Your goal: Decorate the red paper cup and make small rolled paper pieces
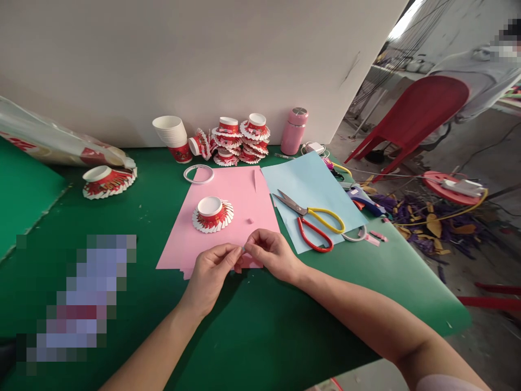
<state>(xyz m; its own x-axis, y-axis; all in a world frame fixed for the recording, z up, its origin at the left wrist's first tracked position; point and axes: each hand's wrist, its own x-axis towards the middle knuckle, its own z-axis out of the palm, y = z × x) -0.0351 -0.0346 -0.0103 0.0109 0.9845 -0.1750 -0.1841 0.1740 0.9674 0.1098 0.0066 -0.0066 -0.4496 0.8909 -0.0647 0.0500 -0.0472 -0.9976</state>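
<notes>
My left hand (214,271) and my right hand (274,255) meet over the near edge of a pink paper sheet (183,247), fingertips pinched together. Between them shows a tiny light-blue piece (243,250), mostly hidden by the fingers; its kind is unclear. Just beyond, a red paper cup (211,212) with its rim cut into folded-out white strips stands upside down on the sheet. A small pink scrap (250,221) lies on the sheet near my right hand. Scissors (303,212) with one yellow and one red handle rest on a light-blue sheet (325,184) to the right.
Along the back stand nested paper cups (171,133), stacked cut cups (240,144) and a pink bottle (293,130). A tape roll (198,174) overlaps the pink sheet. Another cut cup (106,182) sits left. Beyond the green table's right edge are a red chair (431,103) and scraps.
</notes>
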